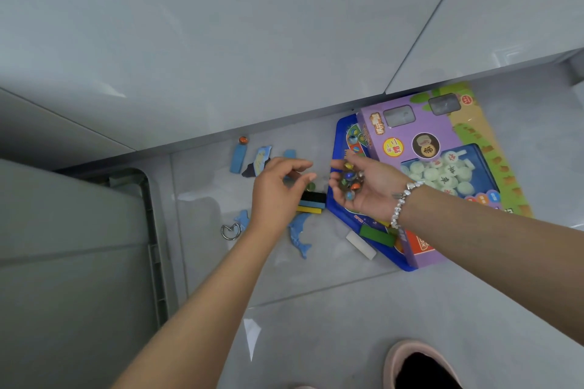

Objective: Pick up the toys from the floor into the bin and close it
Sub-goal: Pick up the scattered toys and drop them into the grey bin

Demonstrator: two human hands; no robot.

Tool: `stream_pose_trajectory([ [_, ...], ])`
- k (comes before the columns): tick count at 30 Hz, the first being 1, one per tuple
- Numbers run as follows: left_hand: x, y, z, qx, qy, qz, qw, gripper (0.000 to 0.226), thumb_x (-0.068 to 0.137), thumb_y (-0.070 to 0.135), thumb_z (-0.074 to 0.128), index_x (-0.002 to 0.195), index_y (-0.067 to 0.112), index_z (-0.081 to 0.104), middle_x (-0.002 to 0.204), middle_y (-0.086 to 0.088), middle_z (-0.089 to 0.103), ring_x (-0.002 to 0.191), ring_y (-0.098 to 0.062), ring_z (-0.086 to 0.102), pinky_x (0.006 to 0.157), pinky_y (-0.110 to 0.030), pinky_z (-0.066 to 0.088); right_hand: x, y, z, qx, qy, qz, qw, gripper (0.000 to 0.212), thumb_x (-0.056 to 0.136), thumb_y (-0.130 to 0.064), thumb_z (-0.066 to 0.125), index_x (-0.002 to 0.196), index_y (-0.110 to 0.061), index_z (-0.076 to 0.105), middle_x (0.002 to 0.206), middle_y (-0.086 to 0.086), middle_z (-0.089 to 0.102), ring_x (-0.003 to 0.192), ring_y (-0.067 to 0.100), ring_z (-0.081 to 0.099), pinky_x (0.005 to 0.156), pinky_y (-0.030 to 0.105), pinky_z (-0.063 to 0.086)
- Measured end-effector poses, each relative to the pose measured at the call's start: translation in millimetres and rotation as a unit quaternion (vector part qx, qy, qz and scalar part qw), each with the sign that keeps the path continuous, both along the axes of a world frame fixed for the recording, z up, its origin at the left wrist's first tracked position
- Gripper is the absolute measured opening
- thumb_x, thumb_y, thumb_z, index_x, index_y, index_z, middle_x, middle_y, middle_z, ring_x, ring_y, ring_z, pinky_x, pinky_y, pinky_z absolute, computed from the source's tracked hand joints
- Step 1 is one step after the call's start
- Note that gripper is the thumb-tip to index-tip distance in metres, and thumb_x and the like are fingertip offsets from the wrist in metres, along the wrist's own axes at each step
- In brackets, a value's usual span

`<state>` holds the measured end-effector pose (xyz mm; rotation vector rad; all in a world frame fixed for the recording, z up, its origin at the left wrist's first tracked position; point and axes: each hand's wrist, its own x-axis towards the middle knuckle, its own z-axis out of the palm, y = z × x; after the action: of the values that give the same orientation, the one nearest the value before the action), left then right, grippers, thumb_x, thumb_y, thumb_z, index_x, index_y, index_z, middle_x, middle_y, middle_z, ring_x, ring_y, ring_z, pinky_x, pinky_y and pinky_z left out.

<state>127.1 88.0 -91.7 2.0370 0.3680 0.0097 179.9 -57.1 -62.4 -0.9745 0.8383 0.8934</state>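
Glass marbles (349,182) fill our cupped right hand (360,186) at frame centre: hard, slick, prone to roll, so we keep the palm level. Our left hand (278,189) hovers with fingers loosely open over the blocks (311,201). Grey bin (72,246) sits at lower left, floor (316,309) between.

Home: toys (303,237) on tiled floor (316,325)

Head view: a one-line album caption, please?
Right hand cups colourful glass marbles; left hand reaches over scattered floor toys.
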Motion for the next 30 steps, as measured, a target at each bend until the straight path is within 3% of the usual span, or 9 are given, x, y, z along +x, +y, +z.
stream_pose_trajectory([
  [6, -0.5, -4.1, -19.0, 0.051, 0.06, -0.038, 0.996, 0.027, 0.077, 0.018, 0.075, 0.103, 0.013, 0.072, 0.094, 0.003, 0.051, 0.078, -0.008, 0.052, 0.072, -0.005, 0.04, -2.1, -3.3, -2.0, -0.02, -0.005, 0.008, 1.0, 0.034, 0.097, -0.033, 0.044, 0.083, -0.007, 0.062, 0.074, 0.006, 0.056, 0.067, 0.015, 0.054, 0.044, 0.019, 0.049],
  [9, 1.8, -5.9, -21.0, 0.111, 0.078, -0.05, 0.989, 0.028, 0.079, 0.023, 0.073, 0.106, 0.014, 0.072, 0.098, -0.004, 0.057, 0.087, -0.013, 0.054, 0.077, -0.019, 0.042, -2.3, -1.3, -2.4, -0.025, -0.007, 0.011, 1.0, 0.035, 0.097, -0.034, 0.044, 0.082, -0.007, 0.061, 0.073, 0.006, 0.056, 0.066, 0.015, 0.054, 0.043, 0.018, 0.049],
  [12, 3.3, -8.1, -21.4, 0.151, 0.094, -0.063, 0.982, 0.026, 0.082, 0.022, 0.07, 0.106, 0.012, 0.072, 0.102, -0.009, 0.063, 0.096, -0.02, 0.057, 0.078, -0.022, 0.039, -2.1, -1.1, -1.7, -0.029, -0.005, 0.011, 0.999, 0.035, 0.097, -0.034, 0.044, 0.082, -0.007, 0.061, 0.072, 0.006, 0.055, 0.066, 0.015, 0.053, 0.043, 0.018, 0.049],
  [14, 2.0, -9.6, -18.8, 0.116, 0.088, -0.036, 0.989, 0.022, 0.081, 0.017, 0.07, 0.102, 0.011, 0.073, 0.1, -0.008, 0.065, 0.088, -0.015, 0.059, 0.075, -0.014, 0.039, -2.0, -1.0, -1.9, -0.035, -0.007, 0.013, 0.999, 0.035, 0.097, -0.034, 0.044, 0.082, -0.007, 0.061, 0.072, 0.006, 0.056, 0.065, 0.015, 0.054, 0.043, 0.018, 0.049],
  [16, -0.6, -10.9, -10.3, 0.021, 0.083, 0.024, 0.996, 0.019, 0.079, 0.015, 0.073, 0.098, 0.012, 0.073, 0.092, -0.002, 0.066, 0.074, 0.0, 0.058, 0.069, -0.004, 0.04, -1.9, 0.1, -3.0, -0.044, -0.011, 0.019, 0.999, 0.035, 0.097, -0.034, 0.044, 0.082, -0.007, 0.061, 0.072, 0.006, 0.056, 0.065, 0.015, 0.054, 0.044, 0.018, 0.049],
  [20, -7.5, -16.4, 10.1, -0.139, 0.065, 0.059, 0.986, 0.016, 0.076, 0.013, 0.075, 0.091, 0.02, 0.073, 0.082, 0.006, 0.068, 0.067, 0.005, 0.056, 0.066, -0.008, 0.045, -1.0, 6.6, -4.0, -0.038, -0.012, 0.024, 0.999, 0.034, 0.097, -0.035, 0.043, 0.085, -0.008, 0.06, 0.078, 0.008, 0.056, 0.067, 0.016, 0.055, 0.049, 0.021, 0.051],
  [25, -8.6, -21.6, 22.3, -0.15, 0.038, 0.026, 0.988, 0.02, 0.078, 0.012, 0.073, 0.096, 0.019, 0.073, 0.087, 0.005, 0.071, 0.074, 0.002, 0.059, 0.068, -0.01, 0.046, -1.3, 19.8, -3.6, 0.045, 0.018, 0.019, 0.999, 0.033, 0.097, -0.037, 0.04, 0.094, -0.009, 0.058, 0.085, 0.009, 0.067, 0.071, 0.016, 0.063, 0.053, 0.02, 0.05],
  [27, -4.6, -15.9, 19.5, -0.15, 0.019, 0.079, 0.985, 0.011, 0.082, 0.014, 0.07, 0.089, 0.021, 0.072, 0.084, 0.009, 0.07, 0.074, 0.0, 0.06, 0.071, -0.012, 0.047, -0.4, 22.6, -3.0, 0.049, 0.027, 0.006, 0.998, 0.033, 0.097, -0.037, 0.041, 0.09, -0.009, 0.058, 0.077, 0.007, 0.062, 0.06, 0.013, 0.059, 0.045, 0.017, 0.046],
  [30, 3.8, 0.4, 4.7, -0.105, 0.03, 0.184, 0.977, 0.004, 0.083, 0.022, 0.07, 0.084, 0.025, 0.068, 0.086, 0.009, 0.068, 0.078, -0.004, 0.061, 0.077, -0.019, 0.048, 2.3, 24.1, -2.7, 0.025, 0.025, -0.01, 0.999, 0.034, 0.096, -0.036, 0.043, 0.082, -0.01, 0.06, 0.071, 0.005, 0.053, 0.062, 0.014, 0.053, 0.04, 0.016, 0.044],
])
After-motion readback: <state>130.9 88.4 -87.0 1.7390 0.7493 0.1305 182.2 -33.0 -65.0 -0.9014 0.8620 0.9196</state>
